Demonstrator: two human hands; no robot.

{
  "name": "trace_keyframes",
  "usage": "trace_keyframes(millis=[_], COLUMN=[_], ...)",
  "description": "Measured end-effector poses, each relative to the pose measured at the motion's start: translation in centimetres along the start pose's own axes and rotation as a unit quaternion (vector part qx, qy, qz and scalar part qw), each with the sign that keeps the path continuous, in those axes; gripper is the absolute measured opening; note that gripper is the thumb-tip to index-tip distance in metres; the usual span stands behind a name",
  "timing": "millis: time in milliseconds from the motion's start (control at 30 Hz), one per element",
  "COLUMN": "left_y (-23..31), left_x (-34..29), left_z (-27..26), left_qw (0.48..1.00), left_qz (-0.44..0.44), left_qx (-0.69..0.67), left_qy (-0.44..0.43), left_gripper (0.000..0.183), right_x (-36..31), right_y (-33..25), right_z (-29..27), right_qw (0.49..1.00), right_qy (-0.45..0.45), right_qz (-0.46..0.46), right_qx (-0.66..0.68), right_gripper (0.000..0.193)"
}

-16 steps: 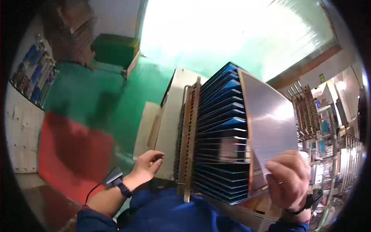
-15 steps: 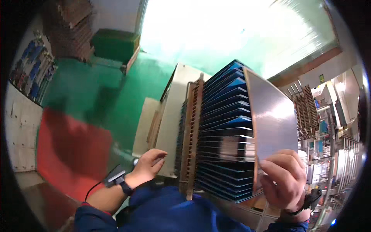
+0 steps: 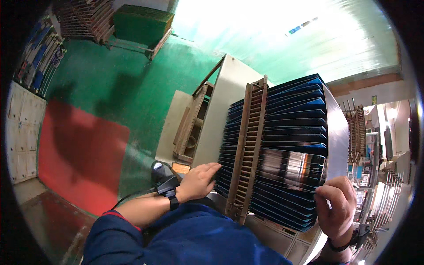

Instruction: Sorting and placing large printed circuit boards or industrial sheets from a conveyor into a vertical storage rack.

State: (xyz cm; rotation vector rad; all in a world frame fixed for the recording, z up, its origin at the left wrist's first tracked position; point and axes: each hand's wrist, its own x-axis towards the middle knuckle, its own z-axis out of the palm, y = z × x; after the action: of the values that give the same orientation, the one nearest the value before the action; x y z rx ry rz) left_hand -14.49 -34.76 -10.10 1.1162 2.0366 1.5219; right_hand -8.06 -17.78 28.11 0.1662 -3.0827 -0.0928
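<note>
A slotted rack (image 3: 251, 145) holds several thin dark sheets with blue edges, standing close together. One of them, a shiny sheet (image 3: 289, 170), leans apart from its neighbours and mirrors bright light. My right hand (image 3: 338, 205) is at the near right corner of that shiny sheet, thumb and forefinger closed on its edge. At the left ends of the sheets is my left hand (image 3: 198, 180), its fingers stretched out and close to the edges; whether they touch a sheet is hard to tell. Each wrist wears a black strap with a small device.
A pale cabinet top (image 3: 229, 95) stands behind the rack, beside an open wooden frame (image 3: 192, 126). A red mat (image 3: 84, 154) lies on the green floor at left. Far off are a green stack (image 3: 141, 26) on a cart and more racks (image 3: 355, 132) at right.
The view has shifted, so the rack sits further right. My left hand has come up to the sheets' left ends. The shiny sheet's broad face now shows more, and my right fingers have closed at its edge.
</note>
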Motion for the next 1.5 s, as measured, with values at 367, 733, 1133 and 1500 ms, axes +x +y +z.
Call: trace_keyframes(millis=[367, 733, 1133, 1500], left_y=[0.3, -0.1, -0.7, 11.8], left_x=[-0.4, 0.7, 2.8, 8.3], left_z=[0.5, -0.1, -2.7, -7.1], left_qw=[0.999, 0.996, 0.923, 0.822], left_qz=[-0.008, -0.002, -0.259, -0.285], left_qx=[0.032, 0.062, -0.258, -0.493], left_qy=[0.000, -0.066, -0.120, -0.013], left_gripper=[0.058, 0.054, 0.038, 0.035], right_x=[0.5, -0.3, -33.8, -35.8], right_y=[0.4, 1.7, 17.9, 16.5], right_z=[0.0, -1.8, 12.9, 23.0], right_qw=[1.000, 0.994, 0.730, 0.787], right_qy=[0.015, -0.054, 0.423, 0.140], right_qz=[-0.010, -0.096, 0.536, 0.574], right_qx=[0.007, 0.003, 0.037, 0.177], right_gripper=[0.016, 0.024, 0.029, 0.048])
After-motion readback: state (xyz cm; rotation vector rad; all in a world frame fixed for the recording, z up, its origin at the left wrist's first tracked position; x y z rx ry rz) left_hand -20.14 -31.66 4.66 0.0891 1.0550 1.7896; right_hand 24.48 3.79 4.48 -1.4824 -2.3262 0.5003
